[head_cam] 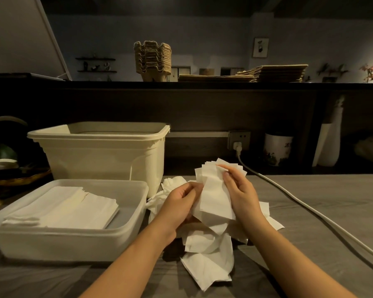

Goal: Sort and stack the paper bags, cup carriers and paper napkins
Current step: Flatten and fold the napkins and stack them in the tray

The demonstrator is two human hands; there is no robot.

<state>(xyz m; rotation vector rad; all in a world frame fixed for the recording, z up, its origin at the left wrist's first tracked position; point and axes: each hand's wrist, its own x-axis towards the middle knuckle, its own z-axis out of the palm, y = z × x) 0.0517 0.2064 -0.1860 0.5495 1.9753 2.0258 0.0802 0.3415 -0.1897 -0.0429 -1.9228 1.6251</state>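
Both hands hold a fanned bundle of white paper napkins (213,190) above the table. My left hand (181,203) grips its left edge; my right hand (239,190) pinches the upper right part. Under them lies a loose heap of napkins (207,261). A shallow tray (121,233) at the left holds a flat stack of napkins (73,207). On the dark shelf behind stand a stack of pulp cup carriers (152,59) and flat piles of brown paper bags (274,74).
A deep cream tub (103,151) stands behind the tray. A white power cable (310,211) runs from a wall socket (238,139) across the table's right side. A patterned cup (277,147) and a white vase (332,138) sit in the recess at right.
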